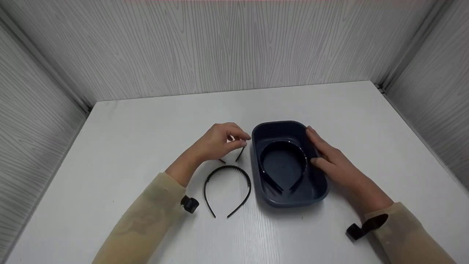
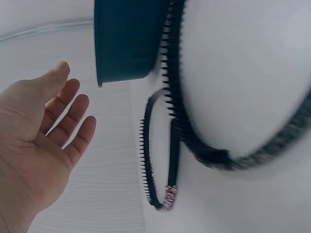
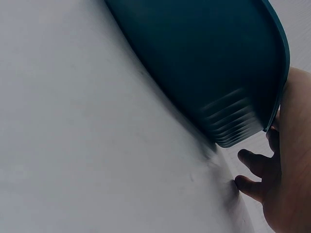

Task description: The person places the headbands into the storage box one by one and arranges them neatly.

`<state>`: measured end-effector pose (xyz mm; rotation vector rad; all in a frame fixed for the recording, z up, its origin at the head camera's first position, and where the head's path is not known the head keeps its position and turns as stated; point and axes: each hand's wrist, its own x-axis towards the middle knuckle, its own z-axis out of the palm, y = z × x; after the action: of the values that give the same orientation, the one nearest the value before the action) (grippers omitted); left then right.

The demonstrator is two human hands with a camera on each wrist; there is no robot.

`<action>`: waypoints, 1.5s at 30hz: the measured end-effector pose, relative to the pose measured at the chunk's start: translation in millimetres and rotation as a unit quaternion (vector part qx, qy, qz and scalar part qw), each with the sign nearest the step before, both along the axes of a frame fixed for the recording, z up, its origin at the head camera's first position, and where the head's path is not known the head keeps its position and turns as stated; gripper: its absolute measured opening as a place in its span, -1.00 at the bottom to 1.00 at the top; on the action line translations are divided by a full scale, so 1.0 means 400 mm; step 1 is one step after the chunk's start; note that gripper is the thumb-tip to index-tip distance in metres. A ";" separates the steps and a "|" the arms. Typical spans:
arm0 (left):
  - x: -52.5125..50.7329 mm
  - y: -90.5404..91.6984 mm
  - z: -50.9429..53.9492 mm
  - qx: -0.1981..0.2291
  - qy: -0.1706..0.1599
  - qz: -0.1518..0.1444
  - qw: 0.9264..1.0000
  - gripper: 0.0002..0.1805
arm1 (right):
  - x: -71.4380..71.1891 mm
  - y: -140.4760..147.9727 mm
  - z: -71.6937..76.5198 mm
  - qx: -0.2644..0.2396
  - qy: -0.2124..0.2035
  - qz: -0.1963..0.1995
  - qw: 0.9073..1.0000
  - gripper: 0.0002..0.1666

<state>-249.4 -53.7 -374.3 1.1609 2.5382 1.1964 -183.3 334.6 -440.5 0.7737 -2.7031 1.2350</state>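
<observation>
A dark blue plastic bin stands on the table with a wide, glossy dark headband lying inside. My right hand holds the bin's right rim, thumb over the edge; in the right wrist view some fingers spread beside the wall. Left of the bin, my left hand hovers above a thin black headband, mostly hidden by it. The left wrist view shows that palm facing up with loosely bent fingers and nothing in them. Nearer me lies a toothed black headband.
A white table carries everything. Grey wood-grain panels rise behind it and at both sides. Black camera mounts sit at the wrists.
</observation>
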 end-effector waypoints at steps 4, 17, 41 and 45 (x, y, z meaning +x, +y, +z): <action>0.018 -0.017 -0.026 -0.010 0.001 -0.013 1.000 -0.77 | 0.000 0.001 -0.002 -0.003 0.003 0.000 1.000 -0.08; 0.064 -0.036 -0.064 -0.043 -0.025 -0.032 0.998 -0.78 | 0.000 0.002 -0.002 -0.003 0.009 0.006 1.000 -0.09; 0.066 -0.015 -0.095 -0.076 0.010 -0.076 0.994 -0.84 | -0.005 0.004 -0.002 -0.002 0.016 0.007 1.000 -0.07; 0.066 -0.014 -0.097 -0.077 0.020 -0.087 0.993 -0.85 | -0.005 0.004 -0.002 0.001 0.016 0.004 1.000 -0.08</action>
<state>-223.1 -59.3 -413.3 1.3469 2.4475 0.9286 -185.5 336.2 -441.5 0.7974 -2.6792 1.2114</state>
